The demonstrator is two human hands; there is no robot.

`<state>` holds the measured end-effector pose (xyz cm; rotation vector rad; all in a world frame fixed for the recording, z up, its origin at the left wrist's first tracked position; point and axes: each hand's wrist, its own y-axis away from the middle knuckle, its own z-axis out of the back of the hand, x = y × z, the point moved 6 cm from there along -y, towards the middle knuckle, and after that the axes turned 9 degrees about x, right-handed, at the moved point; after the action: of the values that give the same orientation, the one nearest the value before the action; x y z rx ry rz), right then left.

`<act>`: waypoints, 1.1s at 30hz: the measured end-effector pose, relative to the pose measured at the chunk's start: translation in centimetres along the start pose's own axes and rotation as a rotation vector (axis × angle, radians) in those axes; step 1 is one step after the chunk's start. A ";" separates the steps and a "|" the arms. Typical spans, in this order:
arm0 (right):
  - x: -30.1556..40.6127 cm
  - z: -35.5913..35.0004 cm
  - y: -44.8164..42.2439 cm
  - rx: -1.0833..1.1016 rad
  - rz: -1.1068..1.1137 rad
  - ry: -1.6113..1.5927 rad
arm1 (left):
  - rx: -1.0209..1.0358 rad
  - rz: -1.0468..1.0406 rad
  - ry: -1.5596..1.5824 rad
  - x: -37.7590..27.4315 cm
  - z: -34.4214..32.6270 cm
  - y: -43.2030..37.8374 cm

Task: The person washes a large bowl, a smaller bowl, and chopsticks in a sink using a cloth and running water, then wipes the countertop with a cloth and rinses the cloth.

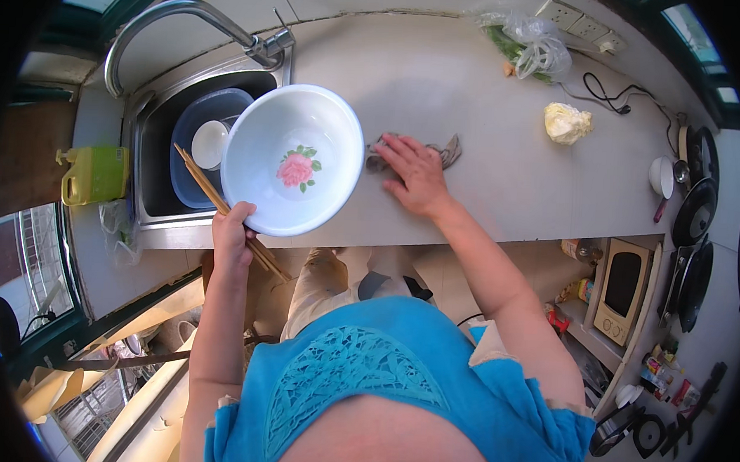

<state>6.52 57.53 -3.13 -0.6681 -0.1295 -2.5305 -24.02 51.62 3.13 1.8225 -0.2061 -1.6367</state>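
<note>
My left hand [233,234] grips the rim of a white enamel-look basin [325,130] with a pink flower printed inside, along with several wooden chopsticks [205,183]. The basin is raised at the counter's front edge and overlaps the right side of the sink [151,212]. My right hand [416,174] lies flat, fingers spread, on a crumpled grey-brown cloth [451,151] on the pale countertop [501,193]. Inside the sink stands a blue-grey plastic tub [184,161] with a white bowl [209,145] in it; the basin hides part of the tub.
A curved metal faucet [188,6] arches over the sink. Left of it stands a yellow-green jug [103,176]. Toward the back right are a plastic bag of green vegetables [529,49], a pale cabbage-like piece [566,123] and a black cord [605,102]. Pan lids [695,211] hang at the right.
</note>
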 end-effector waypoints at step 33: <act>-7.9 3.4 9.8 -0.429 -0.448 0.038 | 0.294 -0.106 -0.014 1.4 -15.1 -10.9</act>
<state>18.88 53.43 -4.34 -0.8256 0.3236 -3.0379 -13.10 64.74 -4.38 2.0707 -0.3796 -1.7673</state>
